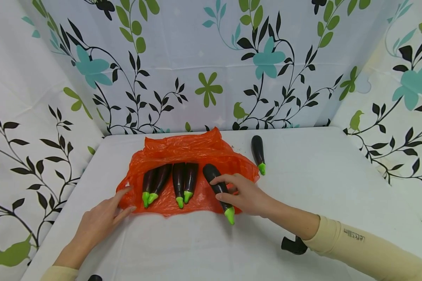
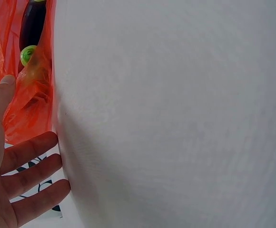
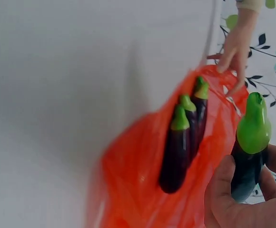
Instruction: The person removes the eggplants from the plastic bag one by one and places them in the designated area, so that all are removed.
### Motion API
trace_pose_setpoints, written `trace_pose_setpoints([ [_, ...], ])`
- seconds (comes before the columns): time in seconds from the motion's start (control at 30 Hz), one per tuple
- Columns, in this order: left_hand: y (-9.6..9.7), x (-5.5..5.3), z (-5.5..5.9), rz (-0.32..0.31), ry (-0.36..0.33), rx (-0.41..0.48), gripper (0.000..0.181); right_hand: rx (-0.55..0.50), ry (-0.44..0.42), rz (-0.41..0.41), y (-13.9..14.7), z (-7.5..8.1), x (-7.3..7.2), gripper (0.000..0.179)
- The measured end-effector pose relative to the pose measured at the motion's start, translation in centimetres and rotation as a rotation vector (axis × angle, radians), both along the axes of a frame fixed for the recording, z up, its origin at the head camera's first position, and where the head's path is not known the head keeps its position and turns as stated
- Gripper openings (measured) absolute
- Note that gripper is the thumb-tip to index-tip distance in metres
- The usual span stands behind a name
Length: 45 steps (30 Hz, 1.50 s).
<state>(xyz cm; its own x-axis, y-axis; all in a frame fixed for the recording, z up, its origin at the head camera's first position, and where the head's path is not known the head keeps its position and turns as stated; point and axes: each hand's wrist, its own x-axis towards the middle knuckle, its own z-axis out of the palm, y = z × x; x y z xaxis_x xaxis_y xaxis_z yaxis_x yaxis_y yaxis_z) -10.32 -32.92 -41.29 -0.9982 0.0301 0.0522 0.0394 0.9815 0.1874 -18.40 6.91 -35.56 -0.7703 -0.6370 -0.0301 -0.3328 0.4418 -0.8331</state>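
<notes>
White table (image 1: 320,168), pale curtains (image 1: 183,47) behind it with teal flowers (image 1: 268,58), green birds (image 1: 240,111) and black leaves (image 1: 244,43)

Eggplants (image 1: 178,178) look black, perhaps deep purple, with green caps (image 1: 229,215), the bag (image 1: 183,147) orange-red, the curtain (image 1: 183,50) leaf-patterned.

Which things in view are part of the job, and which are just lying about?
Likely the job:
- eggplant in right hand
- red bag, left hand at its edge
- four eggplants in its mouth
- probably the lone eggplant beside it

Just around:
- white table
- patterned curtain
- black object by the right forearm, unclear
</notes>
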Motion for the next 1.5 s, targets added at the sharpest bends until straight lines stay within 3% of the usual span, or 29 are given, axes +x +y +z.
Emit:
trace_pose_setpoints([
  [0.23,-0.1,0.0,0.0,-0.005,0.011,0.001,0.066,-0.050,-0.018,-0.098,1.4,2.9,-0.8,0.043],
  [0.53,-0.1,-0.1,-0.1,-0.007,0.005,-0.001,0.066,-0.074,-0.021,-0.260,3.7,4.1,-4.6,0.046],
  [0.8,-0.1,-0.1,-0.1,-0.009,0.007,-0.001,0.066,-0.077,0.014,-0.355,6.1,3.4,-8.2,0.049],
  [1.07,-0.1,-0.1,-0.1,-0.009,0.007,0.001,0.066,-0.045,-0.008,-0.431,8.9,1.4,-11.6,0.054],
  [1.5,-0.1,-0.1,0.0,-0.010,0.008,-0.003,0.065,0.045,-0.043,-0.477,11.0,-1.2,-13.9,0.052],
])
